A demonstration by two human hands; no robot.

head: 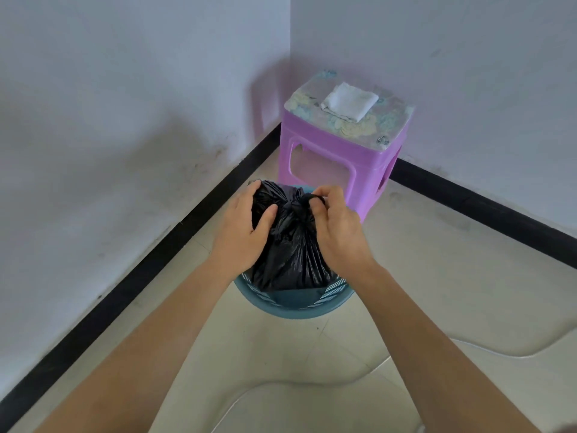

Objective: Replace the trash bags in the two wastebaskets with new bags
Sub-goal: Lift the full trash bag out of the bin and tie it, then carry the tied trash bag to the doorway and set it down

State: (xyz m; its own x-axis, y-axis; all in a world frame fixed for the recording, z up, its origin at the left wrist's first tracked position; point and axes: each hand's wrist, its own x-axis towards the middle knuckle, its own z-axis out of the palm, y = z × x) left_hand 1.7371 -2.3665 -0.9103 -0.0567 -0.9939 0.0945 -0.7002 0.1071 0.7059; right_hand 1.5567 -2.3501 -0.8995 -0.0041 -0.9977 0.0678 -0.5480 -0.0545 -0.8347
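A: Hand state?
B: The left hand grips the black bag at its gathered top; the right hand pinches its knot.
A: Bag location?
B: Near side of the purple stool, inside the blue wastebasket. A folded cloth lies on the stool.

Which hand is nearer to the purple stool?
Right. The right hand pinches the black bag close in front of the purple stool; the left hand grips the bag farther left.

Centre: black plastic trash bag. At 6 o'clock: teal slotted plastic wastebasket. At 1 o'clock: violet plastic stool, pale floral-print top; white folded cloth.
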